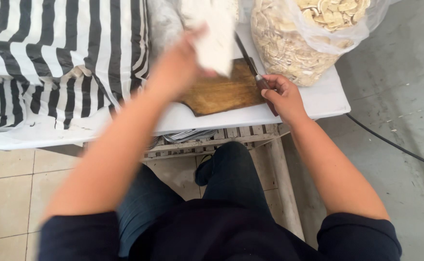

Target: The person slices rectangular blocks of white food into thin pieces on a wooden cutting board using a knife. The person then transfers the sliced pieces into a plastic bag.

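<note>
Left hand [175, 67] is motion-blurred, fingers pinching a white slab [215, 41]; right hand [282, 95], at three o'clock, wraps a knife [251, 67], handle hidden.

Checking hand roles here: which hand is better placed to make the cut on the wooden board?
The right hand, probably: it already grips the knife handle beside the cutting board. The left hand is busy holding a blurred white piece above the board.

We've got a black-and-white striped cloth [62, 53] draped over the tabletop [325, 99], plus a black cable [395, 145] across the grey floor [405, 72].
</note>
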